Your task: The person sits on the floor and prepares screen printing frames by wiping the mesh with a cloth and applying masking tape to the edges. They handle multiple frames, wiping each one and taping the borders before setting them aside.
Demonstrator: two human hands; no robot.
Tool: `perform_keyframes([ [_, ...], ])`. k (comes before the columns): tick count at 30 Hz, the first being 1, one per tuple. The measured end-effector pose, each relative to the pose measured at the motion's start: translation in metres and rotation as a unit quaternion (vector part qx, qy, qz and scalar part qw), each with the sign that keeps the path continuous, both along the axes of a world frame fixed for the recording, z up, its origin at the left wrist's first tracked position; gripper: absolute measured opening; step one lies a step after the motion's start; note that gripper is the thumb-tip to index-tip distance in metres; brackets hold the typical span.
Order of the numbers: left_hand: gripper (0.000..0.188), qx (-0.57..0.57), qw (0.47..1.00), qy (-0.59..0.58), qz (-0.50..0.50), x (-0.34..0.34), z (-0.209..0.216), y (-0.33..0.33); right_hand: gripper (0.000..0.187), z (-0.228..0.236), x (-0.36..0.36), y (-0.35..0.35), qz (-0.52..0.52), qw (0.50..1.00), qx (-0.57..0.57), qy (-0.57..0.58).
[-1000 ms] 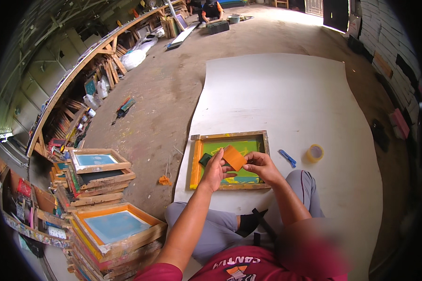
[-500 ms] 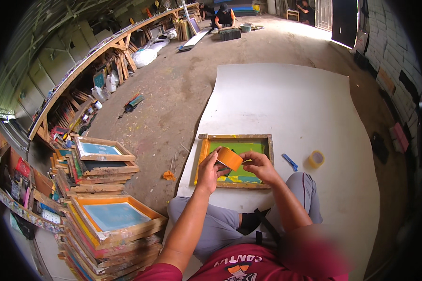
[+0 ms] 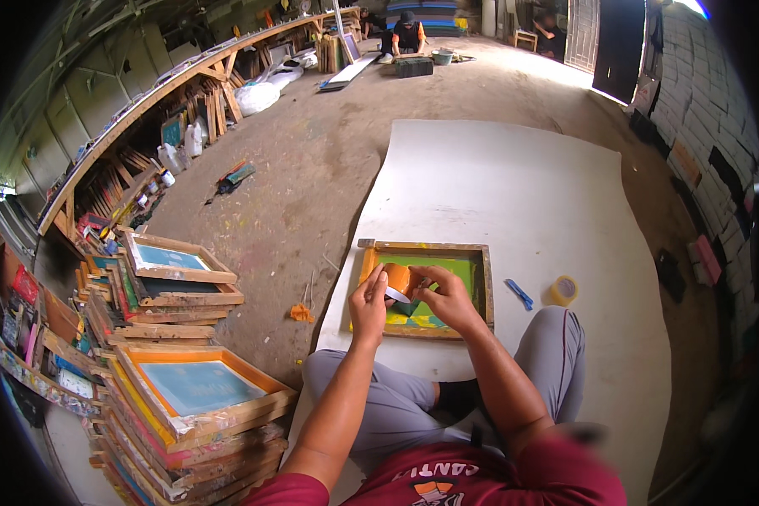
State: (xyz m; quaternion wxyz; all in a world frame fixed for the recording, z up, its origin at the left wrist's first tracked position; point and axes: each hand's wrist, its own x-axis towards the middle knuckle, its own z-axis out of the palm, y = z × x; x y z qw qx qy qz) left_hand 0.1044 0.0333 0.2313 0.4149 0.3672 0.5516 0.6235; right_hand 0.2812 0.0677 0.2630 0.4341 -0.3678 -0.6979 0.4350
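A roll of orange-brown tape (image 3: 399,277) is held between my two hands, tilted so that its pale inner core shows. My left hand (image 3: 368,308) grips the roll's left side, thumb and fingers closed on it. On the other side, the closed fingertips of my right hand (image 3: 449,299) touch the roll; its tape end is too small to make out. Beneath both hands lies a wooden screen-printing frame (image 3: 487,291) with yellow-green mesh and paint smears, partly covered by my hands. A small dark green piece (image 3: 409,307) shows inside it, below the roll.
A blue utility knife (image 3: 519,294) and a yellowish tape roll (image 3: 564,290) lie on the white sheet (image 3: 514,185) to the right. Stacked wooden screen frames (image 3: 202,417) stand close at my left. Crumpled orange tape (image 3: 301,314) is on the floor. People work far off.
The tape roll has turned in my hands and moved slightly left, with its core now facing down toward me. My right fingers have come in against it. The view has shifted slightly.
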Motion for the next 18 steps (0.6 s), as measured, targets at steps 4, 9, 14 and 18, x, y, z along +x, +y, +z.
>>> perform_keyframes([
  [4, 0.044, -0.012, 1.0, -0.015, 0.007, -0.01, -0.007, 0.005, 0.04, -0.014, -0.012, 0.007, -0.017, 0.999, -0.026, 0.016],
  [9, 0.045, -0.036, 0.998, -0.048, -0.009, -0.027, -0.022, 0.008, 0.031, -0.017, -0.024, 0.008, -0.012, 1.0, -0.019, -0.001],
  [14, 0.044, -0.055, 0.997, -0.043, -0.025, -0.032, -0.028, 0.004, 0.023, -0.018, -0.03, 0.005, -0.031, 0.999, -0.006, -0.042],
  [18, 0.044, -0.054, 0.997, -0.029, -0.044, -0.036, -0.026, -0.002, 0.02, -0.011, -0.036, 0.003, -0.059, 0.995, -0.021, -0.078],
])
